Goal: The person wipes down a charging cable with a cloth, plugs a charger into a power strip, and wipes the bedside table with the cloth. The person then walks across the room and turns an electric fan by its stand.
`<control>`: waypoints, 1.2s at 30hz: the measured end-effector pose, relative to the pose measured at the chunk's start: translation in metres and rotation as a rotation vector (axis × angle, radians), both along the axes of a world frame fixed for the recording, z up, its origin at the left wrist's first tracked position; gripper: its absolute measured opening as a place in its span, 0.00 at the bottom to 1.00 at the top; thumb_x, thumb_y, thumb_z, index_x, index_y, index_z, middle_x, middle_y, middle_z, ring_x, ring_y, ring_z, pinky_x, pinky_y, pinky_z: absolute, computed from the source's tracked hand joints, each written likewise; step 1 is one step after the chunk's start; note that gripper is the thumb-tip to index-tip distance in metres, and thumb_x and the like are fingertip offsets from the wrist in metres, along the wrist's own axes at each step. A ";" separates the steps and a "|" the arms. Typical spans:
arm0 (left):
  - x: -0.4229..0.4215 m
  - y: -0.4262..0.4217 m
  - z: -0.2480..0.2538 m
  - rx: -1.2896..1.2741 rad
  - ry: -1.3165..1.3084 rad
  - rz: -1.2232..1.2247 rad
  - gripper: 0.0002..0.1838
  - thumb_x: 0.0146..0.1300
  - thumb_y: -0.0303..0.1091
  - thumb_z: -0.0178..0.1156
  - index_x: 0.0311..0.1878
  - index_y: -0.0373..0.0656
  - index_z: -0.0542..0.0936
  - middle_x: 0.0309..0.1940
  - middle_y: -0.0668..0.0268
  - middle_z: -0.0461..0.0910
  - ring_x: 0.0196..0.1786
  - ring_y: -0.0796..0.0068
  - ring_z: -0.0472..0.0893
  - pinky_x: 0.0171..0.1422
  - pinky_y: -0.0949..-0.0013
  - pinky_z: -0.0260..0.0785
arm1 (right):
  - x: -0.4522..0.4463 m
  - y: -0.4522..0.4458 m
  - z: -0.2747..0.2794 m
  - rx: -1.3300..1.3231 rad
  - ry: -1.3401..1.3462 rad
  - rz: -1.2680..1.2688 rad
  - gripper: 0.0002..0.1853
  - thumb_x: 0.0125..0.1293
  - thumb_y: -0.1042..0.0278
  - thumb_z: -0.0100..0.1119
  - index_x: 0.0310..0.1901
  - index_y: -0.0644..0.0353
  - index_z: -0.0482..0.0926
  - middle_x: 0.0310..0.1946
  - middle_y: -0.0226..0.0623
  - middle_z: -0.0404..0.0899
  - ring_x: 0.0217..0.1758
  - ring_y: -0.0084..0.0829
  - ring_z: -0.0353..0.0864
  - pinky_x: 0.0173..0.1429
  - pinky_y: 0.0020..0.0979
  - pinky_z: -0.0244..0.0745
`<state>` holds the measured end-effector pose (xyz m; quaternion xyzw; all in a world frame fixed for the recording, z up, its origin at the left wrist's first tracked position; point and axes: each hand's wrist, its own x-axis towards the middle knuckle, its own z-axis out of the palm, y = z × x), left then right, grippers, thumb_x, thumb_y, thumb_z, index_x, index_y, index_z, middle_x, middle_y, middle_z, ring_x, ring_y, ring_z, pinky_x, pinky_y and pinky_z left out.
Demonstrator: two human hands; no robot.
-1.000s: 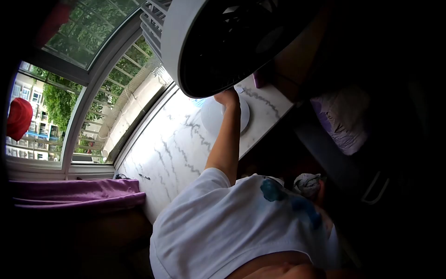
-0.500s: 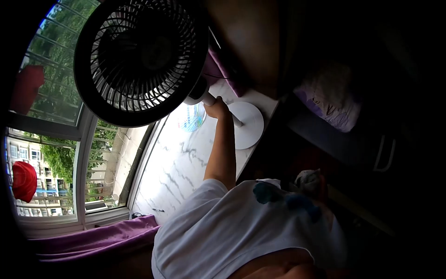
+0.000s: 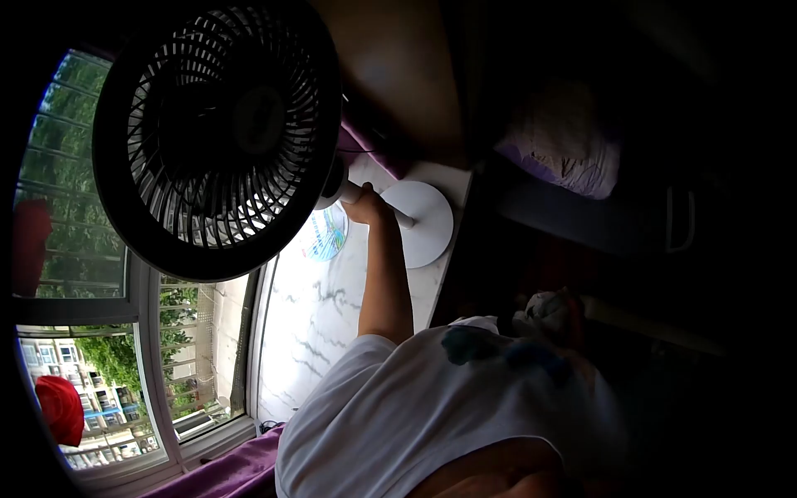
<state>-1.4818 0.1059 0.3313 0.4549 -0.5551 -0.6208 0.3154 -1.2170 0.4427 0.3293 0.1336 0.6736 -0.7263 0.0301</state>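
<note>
A pedestal fan [image 3: 404, 220] with a round dark grille and a white pole and base leans across the upper left. My left hand [image 3: 365, 206] is closed around its pole, just below the fan head. The white disc base [image 3: 427, 216] rests on the marble-patterned sill. Beside the hand lies a round printed sheet or hand fan [image 3: 325, 232], white and light blue. Deep shadow covers my right side, and my right hand cannot be made out there. A greyish crumpled bundle [image 3: 546, 314] shows dimly near my shirt.
A barred window [image 3: 149, 365] stands at left, with red objects [image 3: 60, 409] hanging outside. Purple cloth [image 3: 237, 469] lies along the lower sill. In the dark on the right are a pale purple-white bundle [image 3: 569, 162] and a curved handle [image 3: 682, 220].
The view has turned slightly, so the window sits lower and the fan head further left and down. My left hand still grips the pole.
</note>
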 end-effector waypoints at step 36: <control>0.062 0.337 0.160 0.911 0.200 -1.912 0.30 0.66 0.54 0.33 0.54 0.36 0.67 0.50 0.54 0.72 0.55 0.60 0.70 0.59 0.62 0.60 | 0.030 0.236 -0.171 -0.642 -0.185 -0.570 0.11 0.63 0.62 0.46 0.38 0.62 0.72 0.30 0.35 0.74 0.32 0.27 0.74 0.35 0.28 0.72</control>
